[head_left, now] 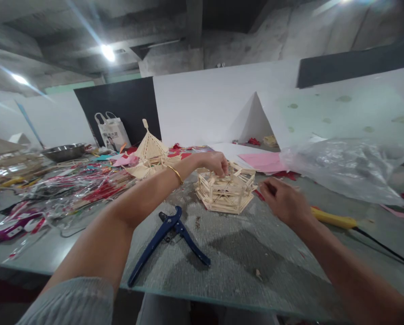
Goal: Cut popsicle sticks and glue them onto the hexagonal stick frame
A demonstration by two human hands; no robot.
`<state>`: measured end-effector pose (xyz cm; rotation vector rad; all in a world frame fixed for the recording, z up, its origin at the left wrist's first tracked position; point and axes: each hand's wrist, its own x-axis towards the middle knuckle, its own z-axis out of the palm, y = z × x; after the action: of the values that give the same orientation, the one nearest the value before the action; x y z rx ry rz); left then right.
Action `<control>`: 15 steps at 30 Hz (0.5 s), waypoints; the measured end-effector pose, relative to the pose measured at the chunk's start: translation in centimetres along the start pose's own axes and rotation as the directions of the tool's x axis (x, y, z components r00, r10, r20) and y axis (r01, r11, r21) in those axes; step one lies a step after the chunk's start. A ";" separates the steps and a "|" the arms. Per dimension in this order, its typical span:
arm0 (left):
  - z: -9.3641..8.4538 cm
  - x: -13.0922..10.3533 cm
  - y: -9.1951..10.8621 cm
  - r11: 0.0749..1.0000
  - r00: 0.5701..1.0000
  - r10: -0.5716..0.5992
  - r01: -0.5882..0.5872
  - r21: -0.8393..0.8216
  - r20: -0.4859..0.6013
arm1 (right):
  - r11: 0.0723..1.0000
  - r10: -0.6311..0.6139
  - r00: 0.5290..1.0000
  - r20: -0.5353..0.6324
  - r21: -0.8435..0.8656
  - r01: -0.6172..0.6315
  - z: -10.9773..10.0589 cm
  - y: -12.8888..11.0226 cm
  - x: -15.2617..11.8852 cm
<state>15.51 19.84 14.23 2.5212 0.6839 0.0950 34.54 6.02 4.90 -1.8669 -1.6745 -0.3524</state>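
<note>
A many-sided frame model of pale wooden sticks stands on the grey table in front of me. My left hand reaches over its back rim, fingers closed and pointing down; whatever lies between the fingertips is hidden. Just off the model's right side is my right hand, slightly blurred, with thumb and fingers curled together. I cannot make out what it pinches. A blue-handled cutter lies with its handles spread, nearer to me than the model. Behind my left forearm stands a stick pavilion with a pointed roof.
Plastic wrappers and red sticks clutter the left side, with a metal bowl beyond. At right lie a yellow corded tool and a crumpled clear plastic bag. Pink paper lies behind the model. The table's front edge is near me.
</note>
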 end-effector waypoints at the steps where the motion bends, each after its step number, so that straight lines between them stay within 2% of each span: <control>1: 0.0 -0.1 0.0 1.000 1.000 -0.004 0.004 -0.016 -0.003 | 1.000 0.013 1.000 0.015 0.007 -0.013 0.1 0.0 0.0; 7: 0.3 -0.1 -1.0 0.998 1.000 -0.003 0.002 -0.058 -0.027 | 1.000 0.015 0.997 0.076 0.027 -0.017 0.5 -0.1 0.1; 15: 0.4 0.2 -1.1 0.998 0.999 0.010 -0.007 0.070 -0.049 | 0.999 0.047 0.989 0.143 0.013 -0.050 0.3 -0.5 0.0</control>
<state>15.23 20.59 13.34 2.5962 0.7071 0.1389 33.98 6.21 4.83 -1.9568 -1.7162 -0.1877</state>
